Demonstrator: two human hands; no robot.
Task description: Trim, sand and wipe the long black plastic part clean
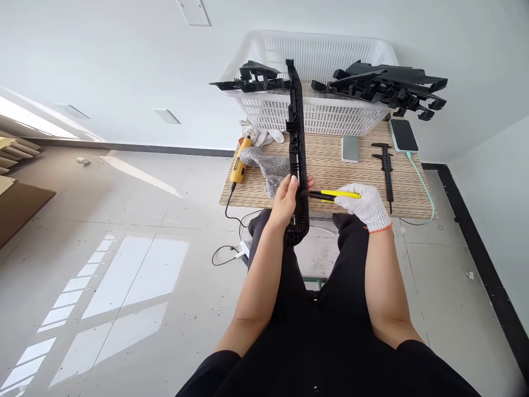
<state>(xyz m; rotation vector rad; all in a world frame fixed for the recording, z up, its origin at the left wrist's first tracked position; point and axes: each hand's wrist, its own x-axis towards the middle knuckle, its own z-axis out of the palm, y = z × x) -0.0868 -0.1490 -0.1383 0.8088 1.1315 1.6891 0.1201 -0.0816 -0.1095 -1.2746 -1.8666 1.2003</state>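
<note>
My bare left hand [286, 199] is closed around the lower part of a long black plastic trim piece [296, 127], holding it upright over the table's front edge. In a white knit glove with an orange cuff, my right hand [363, 205] grips a yellow and black utility knife [330, 194]. The knife points left, and its front end reaches the right edge of the trim piece near my left fingers. Whether its tip touches the plastic I cannot tell. Behind the trim piece lies a grey cloth [268, 165].
A white plastic basket [264, 113] with black plastic parts [384, 82] stands at the table's back. On the wood-grain table [326, 165] lie a yellow corded power tool [241, 160], a white glove [264, 135], a grey card-like block [350, 149], a black caliper [387, 173] and a cabled phone [404, 135].
</note>
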